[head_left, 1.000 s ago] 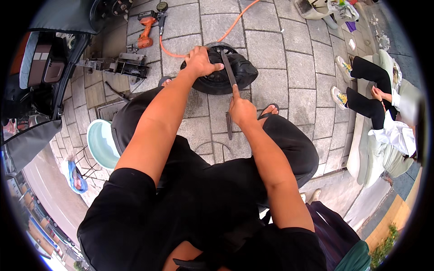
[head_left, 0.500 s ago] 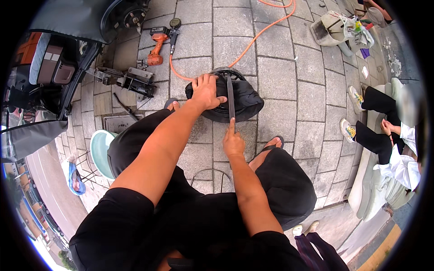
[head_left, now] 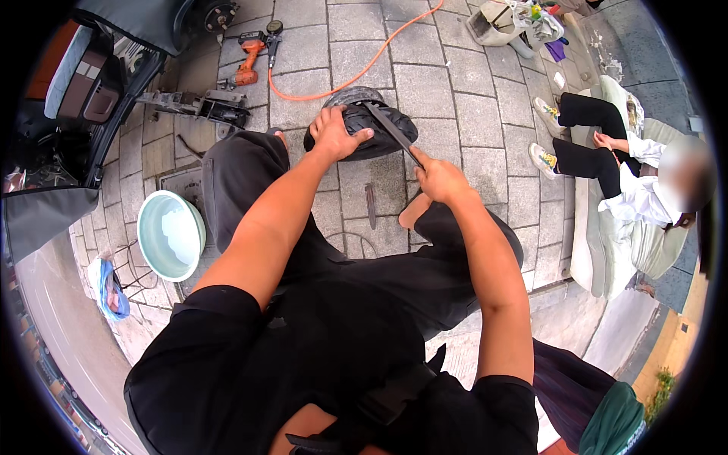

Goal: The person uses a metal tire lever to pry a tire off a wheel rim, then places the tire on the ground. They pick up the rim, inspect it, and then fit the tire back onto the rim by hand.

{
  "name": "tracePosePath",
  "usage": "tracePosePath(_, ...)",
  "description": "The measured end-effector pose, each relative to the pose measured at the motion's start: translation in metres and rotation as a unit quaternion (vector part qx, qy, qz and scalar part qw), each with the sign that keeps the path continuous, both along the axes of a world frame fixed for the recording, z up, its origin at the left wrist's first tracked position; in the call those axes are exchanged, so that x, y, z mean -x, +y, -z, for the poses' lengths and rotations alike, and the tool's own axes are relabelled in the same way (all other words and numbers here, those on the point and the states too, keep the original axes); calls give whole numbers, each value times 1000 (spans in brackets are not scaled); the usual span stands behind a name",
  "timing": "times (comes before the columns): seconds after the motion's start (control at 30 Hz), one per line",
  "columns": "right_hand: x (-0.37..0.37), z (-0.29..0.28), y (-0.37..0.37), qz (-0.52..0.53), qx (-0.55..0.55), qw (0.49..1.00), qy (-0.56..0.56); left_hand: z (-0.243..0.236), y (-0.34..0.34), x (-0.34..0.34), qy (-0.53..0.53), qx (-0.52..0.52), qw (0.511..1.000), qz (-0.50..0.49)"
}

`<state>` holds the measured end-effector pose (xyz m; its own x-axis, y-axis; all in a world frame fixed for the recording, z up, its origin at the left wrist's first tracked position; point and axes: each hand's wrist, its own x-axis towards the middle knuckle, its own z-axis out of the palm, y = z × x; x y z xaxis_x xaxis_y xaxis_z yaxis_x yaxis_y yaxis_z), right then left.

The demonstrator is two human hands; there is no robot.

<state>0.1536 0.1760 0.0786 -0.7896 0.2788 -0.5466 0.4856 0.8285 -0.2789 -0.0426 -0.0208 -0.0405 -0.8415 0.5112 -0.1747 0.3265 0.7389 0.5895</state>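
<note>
A black tire on a wheel lies on the paving between my feet. My left hand grips its upper left side with fingers curled over the rubber and thumb out to the right. My right hand is closed round the near end of a long flat metal lever, which slants across the tire with its far end at the upper part of the wheel. A second flat metal bar lies on the paving just below the tire.
A floor jack, orange impact driver and air gauge with orange hose lie upper left, beside an opened vehicle. A teal basin is left, a container upper right, a seated person right.
My right hand has moved right, and the lever has gone from nearly straight up to a clearer slant. My left hand stays on the tire.
</note>
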Motion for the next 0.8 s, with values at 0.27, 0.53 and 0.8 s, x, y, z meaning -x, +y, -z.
tracePosePath(0.27, 60, -93, 29, -22, 61, 988, -142, 12, -21, -10, 6, -35, 999, -12)
tracePosePath(0.53, 126, -106, 11, 10, 33, 959, -282, 14, -22, -19, 5, -56, 998, -16)
tracePosePath(0.8, 136, -70, -21, 34, 26, 976, -213, 17, -16, -17, 24, -75, 996, -49)
